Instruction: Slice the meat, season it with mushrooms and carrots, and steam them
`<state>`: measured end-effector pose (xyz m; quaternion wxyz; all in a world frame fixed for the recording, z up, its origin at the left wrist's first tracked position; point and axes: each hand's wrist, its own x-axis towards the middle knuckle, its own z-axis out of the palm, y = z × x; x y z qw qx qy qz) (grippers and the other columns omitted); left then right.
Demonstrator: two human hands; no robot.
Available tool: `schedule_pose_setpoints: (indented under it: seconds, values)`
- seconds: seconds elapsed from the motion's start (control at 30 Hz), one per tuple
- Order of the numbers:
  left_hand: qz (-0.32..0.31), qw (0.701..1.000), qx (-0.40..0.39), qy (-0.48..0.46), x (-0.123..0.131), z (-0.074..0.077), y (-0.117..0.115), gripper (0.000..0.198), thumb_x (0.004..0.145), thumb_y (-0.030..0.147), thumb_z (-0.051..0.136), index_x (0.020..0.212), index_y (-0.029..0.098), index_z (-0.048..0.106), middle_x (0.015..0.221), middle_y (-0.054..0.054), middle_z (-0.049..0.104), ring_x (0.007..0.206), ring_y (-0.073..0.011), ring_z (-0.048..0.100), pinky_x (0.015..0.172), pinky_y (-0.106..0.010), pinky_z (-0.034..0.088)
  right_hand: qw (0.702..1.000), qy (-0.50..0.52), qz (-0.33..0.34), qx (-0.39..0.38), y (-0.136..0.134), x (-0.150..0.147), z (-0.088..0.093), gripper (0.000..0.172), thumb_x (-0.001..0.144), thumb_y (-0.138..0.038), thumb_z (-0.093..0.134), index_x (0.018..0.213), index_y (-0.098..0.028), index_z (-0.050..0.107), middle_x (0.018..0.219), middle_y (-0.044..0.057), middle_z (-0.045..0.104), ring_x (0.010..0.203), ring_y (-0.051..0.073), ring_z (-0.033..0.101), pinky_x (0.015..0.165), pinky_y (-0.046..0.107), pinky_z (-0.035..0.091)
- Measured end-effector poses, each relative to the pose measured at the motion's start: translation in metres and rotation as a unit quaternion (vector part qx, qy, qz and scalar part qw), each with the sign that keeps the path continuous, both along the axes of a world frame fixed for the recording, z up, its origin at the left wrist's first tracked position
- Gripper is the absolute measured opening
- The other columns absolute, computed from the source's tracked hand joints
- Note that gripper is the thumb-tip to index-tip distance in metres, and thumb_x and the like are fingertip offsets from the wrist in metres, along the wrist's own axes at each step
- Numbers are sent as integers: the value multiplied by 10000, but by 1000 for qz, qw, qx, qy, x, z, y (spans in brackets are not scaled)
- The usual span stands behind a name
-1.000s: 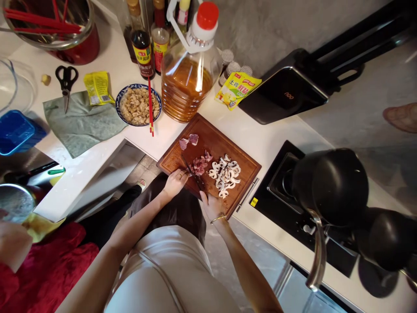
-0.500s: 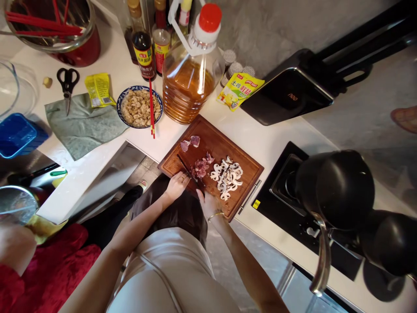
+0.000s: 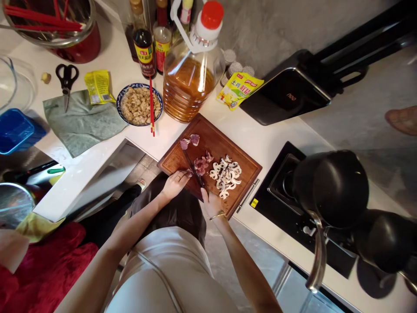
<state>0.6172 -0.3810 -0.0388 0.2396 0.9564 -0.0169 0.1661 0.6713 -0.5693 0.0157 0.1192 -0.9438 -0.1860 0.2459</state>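
A person's right hand [image 3: 211,201] is wrapped tight round the handle of a dark knife [image 3: 190,161], blade angled across the near half of a wooden cutting board [image 3: 224,141]. The left hand [image 3: 175,182] rests at the blade's left, fingertips bent toward a scrap of raw meat [image 3: 200,165]; from this height it cannot be told whether they pinch the scrap or only press on it. The cut would likely go best with those fingertips tucked back behind the knuckles, the blade riding against them in short, even strokes, and the cut pieces pushed clear to the right. On the board: one knife, one small heap of cut meat beside the blade, two larger uncut pieces [image 3: 190,141] at the far edge, and one pile of mushroom slices [image 3: 227,174], too many and too overlapped to count. Beyond it on the white counter [image 3: 260,130] stand one big oil jug [image 3: 189,84], one bowl of nuts [image 3: 139,105] with one pair of red chopsticks [image 3: 151,111] laid across it, two yellow packets [image 3: 97,87] [image 3: 239,89], one pair of scissors [image 3: 66,81] on one green cloth [image 3: 81,126], and two black pots [image 3: 332,187] [image 3: 387,243] to the right.
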Motion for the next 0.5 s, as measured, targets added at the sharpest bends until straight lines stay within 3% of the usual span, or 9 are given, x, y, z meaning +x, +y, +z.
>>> schedule_pose_setpoints:
  seconds: [0.1, 0.27, 0.4, 0.5]
  values:
    - [-6, 1000, 11, 6, 1, -2, -1, 239, 924, 172, 481, 1129, 151, 604, 1075, -100, 668, 971, -195, 610, 864, -330, 510, 1000, -4, 10, -1, -6, -3, 6, 511, 972, -468, 285, 1158, -153, 642, 1155, 143, 665, 1091, 246, 613, 924, 326, 461]
    - [14, 999, 34, 10, 6, -1, -6, 189, 925, 179, 482, 1031, 130, 631, 945, -106, 682, 878, -201, 619, 785, -328, 510, 998, 53, 13, -22, -18, -7, 13, 505, 980, -439, 279, 1043, -144, 683, 1042, 141, 704, 983, 255, 661, 872, 338, 478]
    - [23, 999, 37, 8, 7, 0, -7, 170, 924, 186, 487, 970, 123, 638, 907, -104, 684, 844, -202, 616, 767, -331, 510, 997, 69, 26, -10, -30, -6, 14, 503, 981, -444, 277, 1088, -143, 665, 1059, 138, 699, 998, 240, 655, 858, 313, 472]
    - [5, 999, 35, 12, 5, -1, -5, 173, 922, 167, 482, 982, 116, 636, 952, -107, 685, 879, -204, 614, 798, -336, 515, 997, 68, 28, -21, -21, 0, 9, 498, 975, -465, 295, 1115, -153, 658, 1031, 141, 705, 972, 236, 662, 816, 300, 473]
